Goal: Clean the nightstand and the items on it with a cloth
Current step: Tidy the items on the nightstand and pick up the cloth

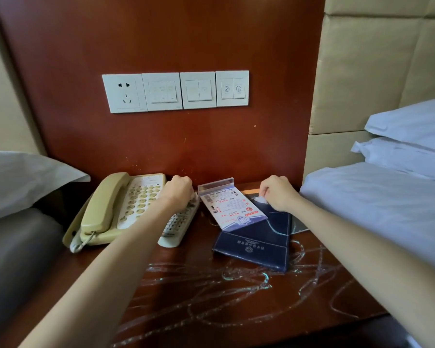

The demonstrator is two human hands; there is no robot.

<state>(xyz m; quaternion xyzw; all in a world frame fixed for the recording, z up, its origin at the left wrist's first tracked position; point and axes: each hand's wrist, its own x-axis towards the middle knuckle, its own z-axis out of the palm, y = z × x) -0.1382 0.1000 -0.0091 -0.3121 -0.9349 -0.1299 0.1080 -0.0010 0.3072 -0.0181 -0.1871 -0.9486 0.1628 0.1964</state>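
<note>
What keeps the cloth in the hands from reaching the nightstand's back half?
The telephone, the remote control and the acrylic sign holder lying on the dark blue folder cover the nightstand there, below and beside the left hand, the right hand and their cloth.

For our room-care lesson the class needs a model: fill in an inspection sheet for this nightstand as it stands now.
Surface: nightstand top, dark wood, streaked with wet smears at the front.
Job's things: beige telephone with white remote control beside it; acrylic sign holder lying flat on navy folder; white cloth.
Clutter: nothing seen.
Hands: left hand curled over the remote's far end, a white scrap at its fingers; right hand pinches the cloth.
Cables: telephone's coiled cord.
Surroundings: socket and switch plates on wall panel; pillows and bedding.
</note>
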